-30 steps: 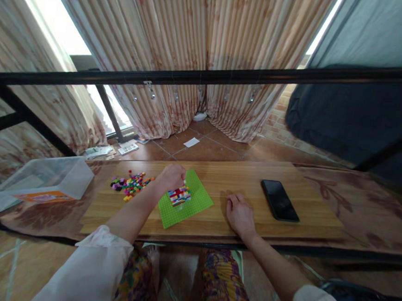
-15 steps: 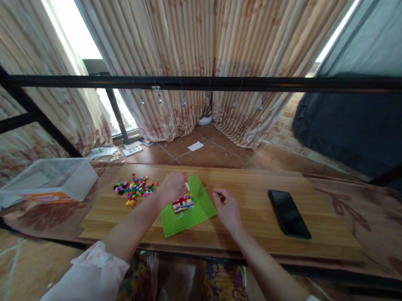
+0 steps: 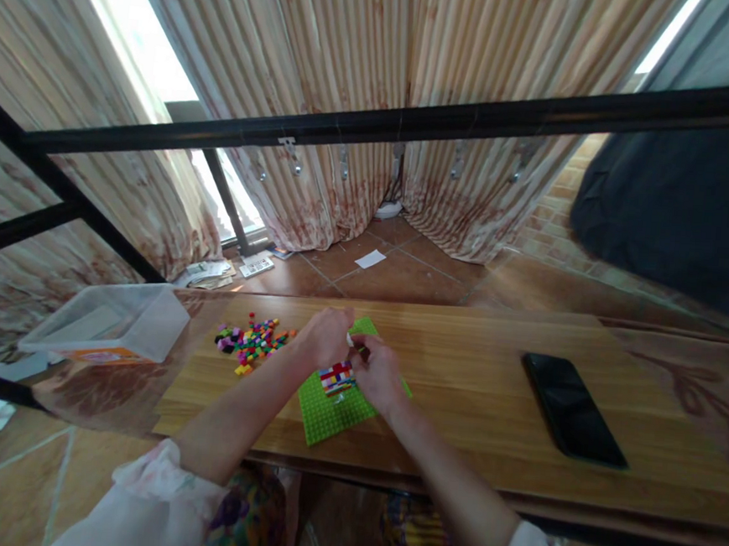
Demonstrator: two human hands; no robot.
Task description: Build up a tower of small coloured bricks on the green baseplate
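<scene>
A green studded baseplate (image 3: 321, 421) lies at an angle on the wooden board, carrying a small multicoloured build of toy bricks (image 3: 337, 378). My left hand (image 3: 327, 337) is over the plate's far left part, fingers pinched at a small white brick (image 3: 349, 339). Close against it, my right hand (image 3: 378, 375) bends over the build's right side with thumb and fingers together. Whatever sits between the right fingers is too small and shaded to make out. The hands partly cover the build's far side.
Left of the plate is a scattered pile of loose bricks (image 3: 255, 340). A clear plastic box (image 3: 127, 322) with an orange label stands beyond the board's left end. On the right lies a black phone (image 3: 572, 407). A black metal rail (image 3: 376, 127) crosses behind the board.
My right hand has moved left from the plate's right edge to the build, beside my left hand. My left hand stays at the white brick. The camera view has shifted slightly.
</scene>
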